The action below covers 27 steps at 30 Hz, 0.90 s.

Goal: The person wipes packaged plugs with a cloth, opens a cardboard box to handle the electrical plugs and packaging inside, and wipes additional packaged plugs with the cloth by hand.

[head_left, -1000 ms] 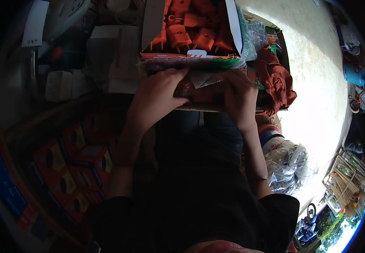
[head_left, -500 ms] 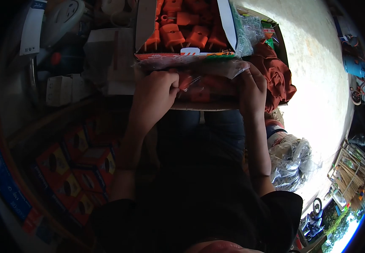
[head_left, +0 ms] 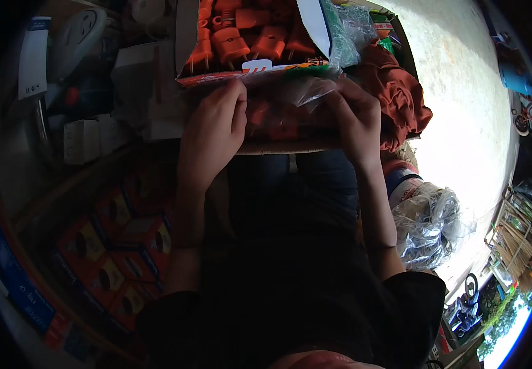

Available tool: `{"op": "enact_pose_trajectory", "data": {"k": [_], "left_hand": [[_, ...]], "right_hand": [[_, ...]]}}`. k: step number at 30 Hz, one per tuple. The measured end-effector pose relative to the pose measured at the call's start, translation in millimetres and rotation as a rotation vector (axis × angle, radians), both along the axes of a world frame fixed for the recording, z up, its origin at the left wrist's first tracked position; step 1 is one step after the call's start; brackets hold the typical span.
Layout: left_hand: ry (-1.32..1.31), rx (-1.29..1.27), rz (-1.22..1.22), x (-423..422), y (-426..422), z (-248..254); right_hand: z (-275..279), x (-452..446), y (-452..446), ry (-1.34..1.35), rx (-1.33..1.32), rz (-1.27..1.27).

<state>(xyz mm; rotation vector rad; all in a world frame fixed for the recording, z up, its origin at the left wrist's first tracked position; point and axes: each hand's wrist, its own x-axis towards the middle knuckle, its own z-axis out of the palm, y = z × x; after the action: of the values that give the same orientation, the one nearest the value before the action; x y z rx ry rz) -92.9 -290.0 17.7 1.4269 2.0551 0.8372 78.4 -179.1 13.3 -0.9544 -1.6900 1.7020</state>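
A clear plastic bag (head_left: 290, 101) lies in front of an open carton (head_left: 260, 72) filled with orange plugs (head_left: 230, 43). Orange pieces show dimly through the plastic. My left hand (head_left: 215, 126), fingers closed, grips the bag's left side just below the carton's front edge. At the bag's upper right, my right hand (head_left: 358, 117) pinches the plastic between thumb and fingers. Beside that hand lies a crumpled rust-red cloth (head_left: 398, 92).
White sockets (head_left: 83, 140) and a pale box (head_left: 140, 80) stand at the left. Red and yellow boxes (head_left: 109, 273) are stacked lower left. Clear plastic wrapping (head_left: 426, 224) bulges at the right, beside the bright floor (head_left: 456, 123).
Both hands have moved apart since the earliest frame, drawing the plastic out between them. The carton and the things around it now appear further left in view.
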Motion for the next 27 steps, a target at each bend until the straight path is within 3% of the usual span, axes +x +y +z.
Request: {"op": "enact_pose_trajectory", "data": {"k": [3,4,6,7,9,10,11,13,17,19,20,21,22,25,26,27], "left_hand": [[-0.062,0.203,0.040,9.8,0.7,7.3],[-0.065,0.209,0.024,10.7,0.5,9.4],[0.278,0.174,-0.312,8.2,1.1,10.5],[0.280,0.190,-0.325,7.2,0.6,8.8],[0.186,0.073,-0.433,3.2,-1.4,3.8],[0.194,0.083,-0.440,2.3,-1.6,2.8],[0.177,0.057,-0.434,2.1,-1.1,2.4],[0.167,0.037,-0.445,-2.1,1.6,5.5],[-0.002,0.033,-0.436,-2.8,13.8,29.0],[-0.077,0.010,-0.389,0.1,24.9,52.8],[-0.137,0.104,-0.416,3.9,33.3,63.9],[-0.195,0.198,-0.443,8.0,43.0,75.5],[-0.057,0.260,-0.521,13.4,57.7,89.5],[0.278,0.351,-0.634,30.6,110.4,93.1],[0.362,0.373,-0.590,34.4,127.5,81.0],[0.448,0.398,-0.548,37.1,142.4,62.1]], "right_hand": [[13.4,-10.2,-13.3,-0.341,0.828,0.505],[15.9,-11.9,-18.7,-0.350,0.831,0.489],[19.8,-11.2,-22.3,-0.409,0.771,0.540],[23.9,-4.8,-19.6,-0.417,0.781,0.522],[35.4,11.7,-8.0,-0.204,0.434,0.380],[41.0,17.6,4.0,-0.205,0.584,0.194],[54.4,23.6,13.2,-0.382,0.882,-0.082],[51.2,35.9,30.8,-0.777,1.106,-0.435],[1.1,90.9,64.8,-0.679,0.906,-0.231],[-5.2,98.6,65.2,-0.362,0.414,-0.559],[-6.5,100.3,64.4,-0.356,0.416,-0.563],[-7.4,100.2,62.6,-0.127,0.337,-0.690],[-8.2,100.0,61.2,0.104,0.254,-0.808],[-11.5,101.0,60.5,0.357,0.157,-0.903],[-12.4,99.7,58.3,0.363,0.154,-0.907],[-13.1,96.8,56.4,0.166,0.396,-0.844]]}}
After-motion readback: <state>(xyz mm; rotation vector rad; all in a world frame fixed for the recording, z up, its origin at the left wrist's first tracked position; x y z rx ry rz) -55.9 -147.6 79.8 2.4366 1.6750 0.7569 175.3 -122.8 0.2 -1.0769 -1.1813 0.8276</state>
